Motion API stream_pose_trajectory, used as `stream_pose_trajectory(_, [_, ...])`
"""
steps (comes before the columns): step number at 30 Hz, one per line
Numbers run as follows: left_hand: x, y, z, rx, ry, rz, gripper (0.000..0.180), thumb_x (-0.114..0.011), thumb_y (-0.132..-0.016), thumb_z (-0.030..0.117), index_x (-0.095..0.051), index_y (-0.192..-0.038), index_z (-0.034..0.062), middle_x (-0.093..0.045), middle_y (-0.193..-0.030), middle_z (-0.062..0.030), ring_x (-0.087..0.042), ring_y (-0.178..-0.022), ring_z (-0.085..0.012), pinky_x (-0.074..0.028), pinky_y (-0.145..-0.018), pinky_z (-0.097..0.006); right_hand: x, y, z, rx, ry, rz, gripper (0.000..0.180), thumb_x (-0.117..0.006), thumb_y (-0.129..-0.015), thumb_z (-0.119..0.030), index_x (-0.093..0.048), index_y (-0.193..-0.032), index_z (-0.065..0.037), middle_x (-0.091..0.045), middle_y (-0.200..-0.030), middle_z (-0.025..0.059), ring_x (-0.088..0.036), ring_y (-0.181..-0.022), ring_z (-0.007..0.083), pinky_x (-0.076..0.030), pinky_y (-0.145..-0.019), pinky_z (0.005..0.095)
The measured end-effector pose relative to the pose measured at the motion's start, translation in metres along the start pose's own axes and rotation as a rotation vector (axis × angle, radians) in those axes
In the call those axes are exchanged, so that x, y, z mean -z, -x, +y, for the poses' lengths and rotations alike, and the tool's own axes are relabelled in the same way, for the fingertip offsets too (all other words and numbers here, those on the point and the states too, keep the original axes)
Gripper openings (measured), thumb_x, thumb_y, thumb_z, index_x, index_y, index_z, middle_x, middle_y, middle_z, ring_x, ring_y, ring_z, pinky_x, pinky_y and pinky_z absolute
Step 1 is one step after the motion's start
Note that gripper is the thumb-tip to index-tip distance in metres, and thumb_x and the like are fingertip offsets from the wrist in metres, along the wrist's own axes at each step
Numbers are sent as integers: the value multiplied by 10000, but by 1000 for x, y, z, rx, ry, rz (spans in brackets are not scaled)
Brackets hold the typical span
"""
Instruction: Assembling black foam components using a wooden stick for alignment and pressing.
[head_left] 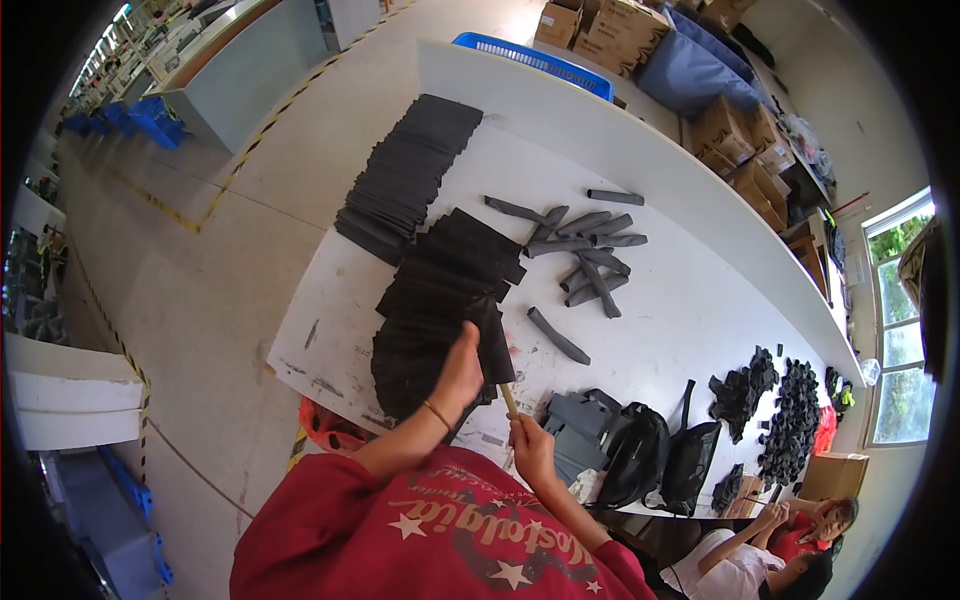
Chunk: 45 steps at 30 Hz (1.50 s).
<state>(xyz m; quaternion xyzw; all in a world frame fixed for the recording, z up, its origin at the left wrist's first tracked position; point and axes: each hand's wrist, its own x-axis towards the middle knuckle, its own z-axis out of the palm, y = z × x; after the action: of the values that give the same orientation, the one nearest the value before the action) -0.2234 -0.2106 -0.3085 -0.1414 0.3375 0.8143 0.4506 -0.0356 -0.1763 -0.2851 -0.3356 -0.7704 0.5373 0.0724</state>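
The black pile lies on the white bench, its near end partly covered by the left forearm. At the pile's right edge is a black strip, with the left hand against it; that hand's fingers are mostly hidden, so I cannot tell how firmly they grip. The right hand, just nearer the body than the pile, has its fingers closed around a tan stick that meets the strip's lower end. Beyond the pile, touching it, runs a dark grey stack. Rolled grey tubes are scattered to its right. Right of its near end, grey flat pieces and a black bag crowd the right forearm.
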Motion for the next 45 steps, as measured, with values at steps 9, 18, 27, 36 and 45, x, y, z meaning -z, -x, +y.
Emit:
stream_pose_trajectory(9, [-5, -31, 24, -59, -113, 34, 375, -588, -919, 404, -526, -732, 85, -458, -517, 14, -350, -344, -67, -234, -331, -222, 7, 19, -6, -98, -46, -118, 171, -507, -955, -120, -621, -981, 6, -503, -572, 14, -454, -516, 75, -385, -481, 258])
stream_pose_trajectory(18, [-18, -34, 16, -106, -204, 75, 340, -621, -898, 403, -558, -853, 72, -423, -484, 14, -342, -321, -75, -235, -304, -237, 6, 25, -8, -156, -72, -38, 150, -533, -937, -131, -632, -926, -19, -536, -563, 63, -535, -506, 131, -429, -500, 292])
stream_pose_trajectory(27, [-27, -39, 32, -63, -121, 51, 435, -512, -929, 493, -597, -963, 67, -329, -473, 56, -271, -313, -69, -219, -291, -257, 41, 59, -20, -123, 69, -129, 146, -526, -946, -131, -626, -959, -25, -535, -581, 70, -541, -525, 151, -427, -503, 303])
stream_pose_trajectory(36, [-45, 0, 14, 198, 0, 20, 558, -485, -910, 573, -483, -1120, 56, -573, -723, -67, -600, -605, -218, -471, -502, -365, 40, 39, -30, -155, -1, -18, 156, -521, -932, -107, -624, -949, 10, -529, -565, 92, -516, -506, 144, -413, -494, 303])
stream_pose_trajectory(45, [-18, -53, 39, -119, 12, 5, 252, -529, -959, 320, -561, -922, 73, -359, -499, 46, -263, -331, -64, -199, -321, -235, 57, 86, -12, -295, -54, -193, 194, -515, -959, -147, -618, -909, 10, -526, -598, 4, -476, -551, 69, -389, -504, 249])
